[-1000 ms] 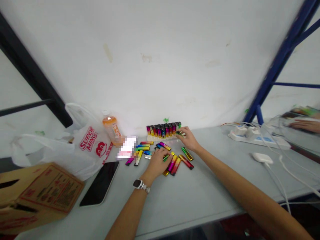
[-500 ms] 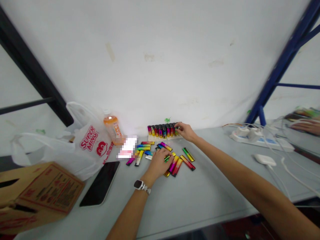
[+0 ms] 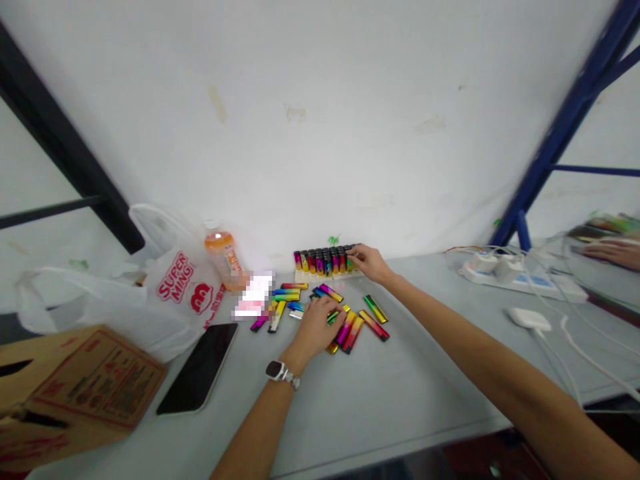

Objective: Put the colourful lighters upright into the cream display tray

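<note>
Several colourful metallic lighters with black ends stand upright in rows in a white tray (image 3: 303,275) against the wall. My right hand (image 3: 369,261) is closed at the tray's right end, its fingertips on a lighter there. My left hand (image 3: 320,323), with a watch on its wrist, rests over a loose pile of lighters, fingers curled round a green lighter (image 3: 333,318). Around it lie other loose lighters, among them a red and yellow one (image 3: 374,326) and a green and yellow one (image 3: 375,309) to the right.
On the left are a cardboard box (image 3: 95,393), a black phone (image 3: 199,368), a white plastic bag (image 3: 173,300) and an orange bottle (image 3: 224,257). A power strip (image 3: 525,281) and white charger (image 3: 530,319) with cables lie right. Another person's hand (image 3: 615,252) shows at far right.
The view has shifted slightly. Both hands stay in nearly the same places, with my right fingertips moved a little at the tray's right end.
</note>
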Demonstrator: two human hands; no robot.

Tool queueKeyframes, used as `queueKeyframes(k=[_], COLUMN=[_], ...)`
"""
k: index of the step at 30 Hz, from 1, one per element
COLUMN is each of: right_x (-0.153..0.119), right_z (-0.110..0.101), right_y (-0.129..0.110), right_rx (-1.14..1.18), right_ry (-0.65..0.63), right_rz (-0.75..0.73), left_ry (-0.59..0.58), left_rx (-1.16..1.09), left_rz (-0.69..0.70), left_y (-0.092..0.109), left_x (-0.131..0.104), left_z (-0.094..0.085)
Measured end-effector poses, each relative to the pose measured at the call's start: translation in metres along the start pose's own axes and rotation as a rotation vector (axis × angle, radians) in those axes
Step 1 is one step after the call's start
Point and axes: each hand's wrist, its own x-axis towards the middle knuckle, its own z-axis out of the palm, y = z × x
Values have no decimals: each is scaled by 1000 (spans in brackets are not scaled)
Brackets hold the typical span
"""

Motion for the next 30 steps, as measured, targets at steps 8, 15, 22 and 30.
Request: queueKeyframes(k=[8, 15, 22, 30], right_x=[-28, -79, -110, -80], right_z=[-6, -15, -31, -11], right_y=[-14, -41, -61, -54], right_rx=[-468, -459, -545, 33], right_ry=[-74, -186, -333, -198], right_rz=[21, 138, 297, 328], left_ry=[1, 13, -3, 3], left_rx=[10, -9, 5, -18], left_rz=[-18, 9, -4, 1], left_y=[5, 5, 7, 5], left_x=[0, 0, 0, 0], left_z=[-2, -3, -4, -3])
